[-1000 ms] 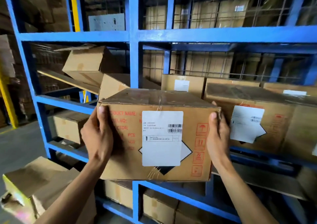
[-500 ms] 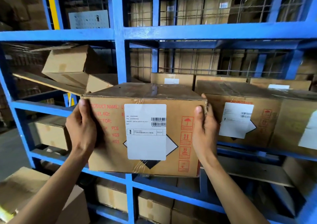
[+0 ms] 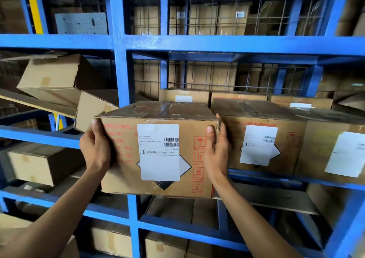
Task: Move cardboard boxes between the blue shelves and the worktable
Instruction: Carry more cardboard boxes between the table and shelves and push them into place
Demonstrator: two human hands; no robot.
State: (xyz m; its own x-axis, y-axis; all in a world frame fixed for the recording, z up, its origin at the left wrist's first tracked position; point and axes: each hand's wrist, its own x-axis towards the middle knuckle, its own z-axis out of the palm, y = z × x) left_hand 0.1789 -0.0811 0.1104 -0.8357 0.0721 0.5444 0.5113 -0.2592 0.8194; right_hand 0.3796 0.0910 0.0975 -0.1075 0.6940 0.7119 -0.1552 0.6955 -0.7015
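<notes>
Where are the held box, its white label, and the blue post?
Box (image 3: pixel 122 178): head view, bare cardboard front.
Label (image 3: pixel 160 164): head view, blank lower half.
Post (image 3: pixel 120 74): head view, upright above the box.

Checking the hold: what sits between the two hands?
In the head view, only the labelled cardboard box, held between the left hand and right hand.

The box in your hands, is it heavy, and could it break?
The box probably has some weight: the left hand and right hand both clamp its sides. Its walls look stiff. Red umbrella and arrow symbols suggest keeping it dry and upright.
</notes>
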